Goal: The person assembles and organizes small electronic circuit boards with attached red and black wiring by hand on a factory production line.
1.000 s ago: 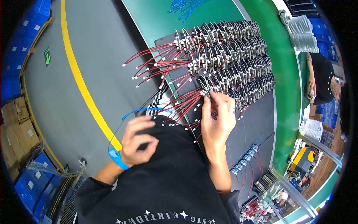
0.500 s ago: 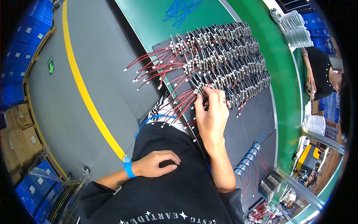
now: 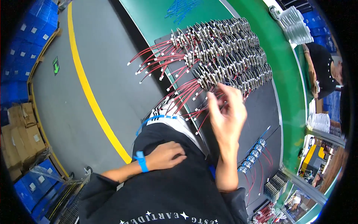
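Four rows of wired boards [image 3: 223,46] already lined up, can't tell what's left. Right hand [image 3: 230,115] has fingers parted; left hand [image 3: 166,155] looks loosely relaxed.

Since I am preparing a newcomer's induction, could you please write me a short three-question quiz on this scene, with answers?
1. Multiple choice: where is the left hand?
A) Among the red wires
B) Over the person's black clothing
C) On the yellow floor line

2. True or false: the blue wristband is worn on the left wrist.

3. Short answer: which hand has its grip nearer the rows of wired boards?

Key:
1. B
2. True
3. The right hand
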A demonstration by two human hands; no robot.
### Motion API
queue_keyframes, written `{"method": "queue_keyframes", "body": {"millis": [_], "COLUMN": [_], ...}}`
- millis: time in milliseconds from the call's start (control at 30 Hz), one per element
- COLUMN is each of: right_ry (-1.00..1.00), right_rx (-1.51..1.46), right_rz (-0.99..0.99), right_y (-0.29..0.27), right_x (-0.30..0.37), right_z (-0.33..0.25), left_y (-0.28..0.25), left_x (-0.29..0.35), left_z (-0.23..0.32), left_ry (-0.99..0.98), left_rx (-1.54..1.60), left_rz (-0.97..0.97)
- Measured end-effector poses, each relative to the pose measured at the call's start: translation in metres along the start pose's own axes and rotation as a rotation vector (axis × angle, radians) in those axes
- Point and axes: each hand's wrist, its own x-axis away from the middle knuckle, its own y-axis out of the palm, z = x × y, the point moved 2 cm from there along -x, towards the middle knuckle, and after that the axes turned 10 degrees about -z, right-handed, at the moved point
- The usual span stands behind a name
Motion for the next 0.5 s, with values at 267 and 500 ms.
{"method": "queue_keyframes", "body": {"millis": [267, 500], "right_ry": [0.412, 1.216], "right_rx": [-0.033, -0.157], "right_rz": [0.056, 0.097], "right_y": [-0.099, -0.120], "right_x": [0.119, 0.244], "right_z": [-0.021, 0.017], "left_y": [0.049, 0.073], "left_x": [-0.074, -0.098], "left_z": [0.072, 0.146], "left_ry": [0.593, 0.598], "left_rx": [0.535, 1.227], "left_rz": [-0.608, -0.994]}}
